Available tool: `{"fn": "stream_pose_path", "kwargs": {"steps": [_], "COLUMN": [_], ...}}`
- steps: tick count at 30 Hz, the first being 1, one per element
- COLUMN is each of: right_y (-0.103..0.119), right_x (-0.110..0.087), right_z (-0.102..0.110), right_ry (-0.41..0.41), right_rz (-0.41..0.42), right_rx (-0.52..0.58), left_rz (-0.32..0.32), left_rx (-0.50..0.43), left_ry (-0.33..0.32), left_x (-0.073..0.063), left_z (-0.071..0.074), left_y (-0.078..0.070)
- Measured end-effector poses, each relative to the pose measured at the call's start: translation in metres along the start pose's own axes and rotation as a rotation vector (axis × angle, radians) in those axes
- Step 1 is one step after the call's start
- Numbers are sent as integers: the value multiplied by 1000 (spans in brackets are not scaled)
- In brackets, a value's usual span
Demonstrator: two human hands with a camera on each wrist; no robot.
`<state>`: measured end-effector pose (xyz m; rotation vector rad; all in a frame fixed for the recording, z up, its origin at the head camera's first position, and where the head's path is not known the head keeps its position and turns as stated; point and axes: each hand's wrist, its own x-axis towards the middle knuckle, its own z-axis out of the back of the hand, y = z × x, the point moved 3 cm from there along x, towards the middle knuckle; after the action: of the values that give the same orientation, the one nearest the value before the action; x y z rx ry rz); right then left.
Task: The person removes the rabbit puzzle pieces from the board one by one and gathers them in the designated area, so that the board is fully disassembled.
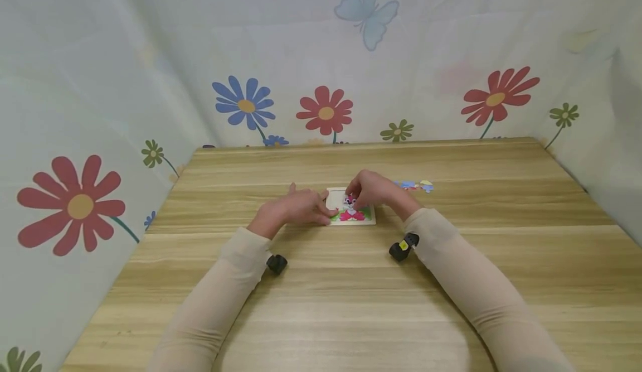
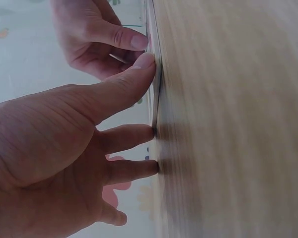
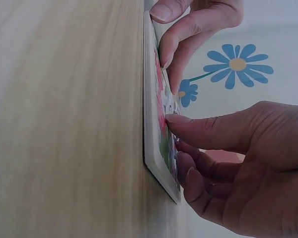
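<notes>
A small jigsaw puzzle board (image 1: 371,216) with a pale frame lies on the wooden table, showing a pink and white cartoon animal on green. My left hand (image 1: 301,207) holds its left side, thumb at the front corner and a bent finger over the picture; other fingers spread towards the tabletop in the left wrist view. From the right, my right hand (image 1: 373,188) reaches over the board. Its thumb and curled fingers pinch a puzzle piece (image 1: 350,199) at the animal's head, low over the board. The fingers partly hide this piece. The board's upper left shows bare backing.
Several loose puzzle pieces (image 1: 416,186), blue and yellowish, lie behind the right wrist. Black wrist cameras (image 1: 277,264) hang under both sleeves. A flower-printed cloth (image 1: 301,54) stands behind the table (image 1: 331,305) and along both its sides.
</notes>
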<state>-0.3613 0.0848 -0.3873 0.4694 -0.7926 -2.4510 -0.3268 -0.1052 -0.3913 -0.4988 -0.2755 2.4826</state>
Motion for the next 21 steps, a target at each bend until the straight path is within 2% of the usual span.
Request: {"fn": "stream_pose_path", "kwargs": {"steps": [5,12,21], "right_y": [-1,-6,-6], "right_x": [0,1,-1], "right_z": [1,3,4], "right_ry": [1,-13,-2], "right_rz": [7,-43,-29], "right_rx": [10,77,142], "left_rz": [8,8,10], "left_rx": [-9,-17,-38], "left_ry": [-4,-6,-9], "left_x": [1,1,1], "left_z": [0,0,0], "left_y": [1,1,2]}}
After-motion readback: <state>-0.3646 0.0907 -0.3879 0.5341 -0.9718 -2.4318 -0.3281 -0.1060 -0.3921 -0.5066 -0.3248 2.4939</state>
